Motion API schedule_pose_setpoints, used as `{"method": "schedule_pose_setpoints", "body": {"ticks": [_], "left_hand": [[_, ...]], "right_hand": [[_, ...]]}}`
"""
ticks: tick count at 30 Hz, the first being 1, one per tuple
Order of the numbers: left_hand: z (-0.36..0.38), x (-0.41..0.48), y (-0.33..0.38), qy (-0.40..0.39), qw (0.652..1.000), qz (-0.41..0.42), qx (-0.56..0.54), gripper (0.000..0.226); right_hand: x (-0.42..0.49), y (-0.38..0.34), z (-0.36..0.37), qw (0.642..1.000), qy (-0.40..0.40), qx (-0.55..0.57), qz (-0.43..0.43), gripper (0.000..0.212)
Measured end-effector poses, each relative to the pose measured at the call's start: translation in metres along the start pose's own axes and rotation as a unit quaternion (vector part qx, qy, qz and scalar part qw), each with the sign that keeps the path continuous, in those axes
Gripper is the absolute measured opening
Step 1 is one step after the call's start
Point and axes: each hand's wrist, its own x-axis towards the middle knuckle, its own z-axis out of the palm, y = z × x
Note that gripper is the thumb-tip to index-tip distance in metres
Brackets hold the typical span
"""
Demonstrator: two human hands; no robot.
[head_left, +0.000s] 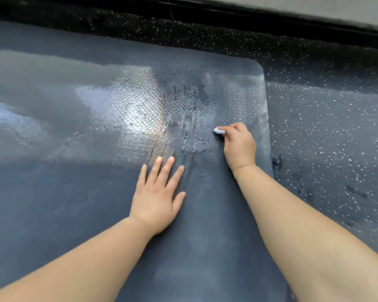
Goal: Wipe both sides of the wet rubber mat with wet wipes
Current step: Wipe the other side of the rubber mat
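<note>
So the dark rubber mat (pixel 79 192) is lying flat on the floor (pixel 327 127), filling most of the view from the left edge across to its rounded far-right corner. The far middle part is shiny with water, the near part looks duller. Left hand (pixel 159 195) is flat on the mat, fingers straight and spread, holding nothing, just pinning it down. A bit to the right and further out, the right hand (pixel 238 144) is curled around a small scrunched white wet wipe (pixel 219 130), pressing it onto the wet patch near the mat's right edge.

Handling-wise, my guess is this thing is floppy and fairly heavy, and slick where it's wet, so flipping it for the other side probably means grabbing that right edge or corner with both hands and peeling it over. To the right it's just black speckled floor.
</note>
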Motion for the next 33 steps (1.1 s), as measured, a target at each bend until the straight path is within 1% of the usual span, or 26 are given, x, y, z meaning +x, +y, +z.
{"method": "schedule_pose_setpoints", "body": {"ticks": [3,6,8,10,11,12,13,15,16,17,19,21,23,27,28,30,31,32,33], "left_hand": [[0.006,-0.038,0.002,-0.009,1.0,-0.015,-0.015,0.066],[0.009,-0.047,0.006,0.01,0.999,-0.028,-0.029,0.066],[0.019,-0.046,0.002,0.03,0.999,-0.024,-0.019,0.06],[0.024,-0.044,-0.001,0.025,0.999,-0.02,-0.016,0.06],[0.026,-0.043,-0.002,0.027,0.999,-0.018,-0.02,0.061],[0.026,-0.043,-0.002,0.027,0.999,-0.016,-0.023,0.061],[0.026,-0.043,-0.002,0.026,0.999,-0.014,-0.026,0.061],[0.024,-0.044,-0.002,0.018,0.999,-0.012,-0.026,0.06],[0.024,-0.044,-0.002,0.017,0.999,-0.012,-0.027,0.06],[0.024,-0.043,-0.002,0.017,0.999,-0.014,-0.029,0.059],[0.024,-0.042,-0.002,0.019,0.999,-0.015,-0.032,0.059],[0.023,-0.043,-0.002,0.017,0.999,-0.015,-0.033,0.059],[0.024,-0.043,-0.001,0.022,0.999,-0.015,-0.034,0.06],[0.026,-0.044,-0.001,0.04,0.999,-0.014,-0.026,0.061],[0.026,-0.044,-0.001,0.042,0.999,-0.015,-0.026,0.061],[0.026,-0.044,-0.002,0.039,0.999,-0.016,-0.023,0.061],[0.025,-0.044,-0.002,0.035,0.999,-0.015,-0.021,0.061],[0.025,-0.043,-0.001,0.032,0.999,-0.015,-0.02,0.061],[0.025,-0.043,-0.001,0.029,0.999,-0.015,-0.018,0.061]], "right_hand": [[-0.025,-0.011,-0.004,0.998,-0.056,-0.024,0.002,0.021],[-0.101,-0.024,-0.013,0.995,-0.07,0.018,-0.062,0.015],[-0.151,-0.029,-0.022,0.988,-0.104,0.046,-0.102,0.016],[-0.172,-0.029,-0.034,0.979,-0.144,0.056,-0.131,0.017],[-0.167,-0.026,-0.039,0.978,-0.144,0.054,-0.138,0.019],[-0.154,-0.023,-0.043,0.982,-0.13,0.046,-0.129,0.021],[-0.134,-0.019,-0.046,0.989,-0.098,0.033,-0.104,0.024],[-0.086,-0.008,-0.049,0.999,-0.025,0.01,-0.036,0.027],[-0.062,-0.001,-0.049,1.0,-0.008,0.007,-0.004,0.026],[-0.041,0.007,-0.048,1.0,-0.007,-0.002,0.026,0.024],[-0.017,0.02,-0.042,0.996,-0.039,-0.032,0.066,0.024],[-0.018,0.023,-0.037,0.995,-0.059,-0.051,0.07,0.024],[-0.044,0.018,-0.037,0.996,-0.056,-0.051,0.046,0.022],[-0.143,0.004,-0.048,0.996,-0.071,-0.034,-0.037,0.019],[-0.168,0.001,-0.052,0.993,-0.091,-0.035,-0.06,0.02],[-0.2,-0.002,-0.062,0.982,-0.165,-0.024,-0.089,0.024],[-0.204,-0.003,-0.067,0.974,-0.205,-0.013,-0.096,0.027],[-0.198,-0.003,-0.072,0.968,-0.227,-0.001,-0.106,0.029],[-0.186,-0.003,-0.074,0.967,-0.23,0.006,-0.114,0.03]]}}
